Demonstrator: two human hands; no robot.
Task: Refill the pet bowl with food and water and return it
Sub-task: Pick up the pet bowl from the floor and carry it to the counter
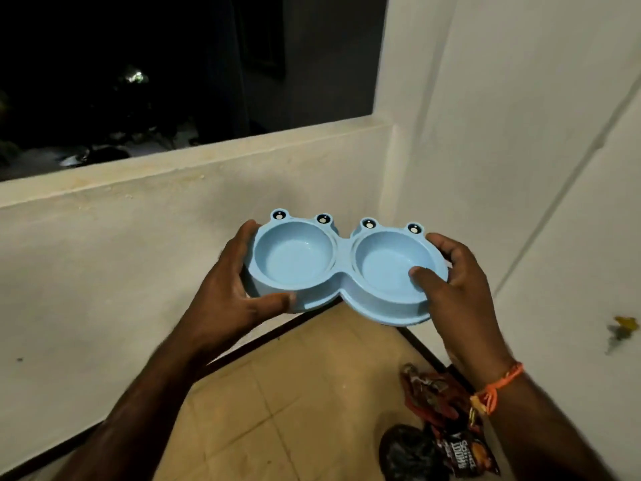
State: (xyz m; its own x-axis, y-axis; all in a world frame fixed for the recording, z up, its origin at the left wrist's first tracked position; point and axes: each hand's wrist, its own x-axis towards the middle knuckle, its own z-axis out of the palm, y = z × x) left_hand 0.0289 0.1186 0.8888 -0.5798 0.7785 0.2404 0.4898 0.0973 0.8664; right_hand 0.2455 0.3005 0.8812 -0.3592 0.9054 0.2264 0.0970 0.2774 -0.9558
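The left hand [231, 289] grips the left end of the blue double pet bowl [343, 269] — fingers curled behind its far rim, thumb along the near wall. The right hand [458, 289] holds the right end, thumb hooked inside the right cup, fingers wrapped round the outside. The bowl is held level in the air, both cups empty, above the tiled floor [295, 394] in the corner where the low wall [138, 237] meets the side wall — a dark food packet [451, 432] lies below.
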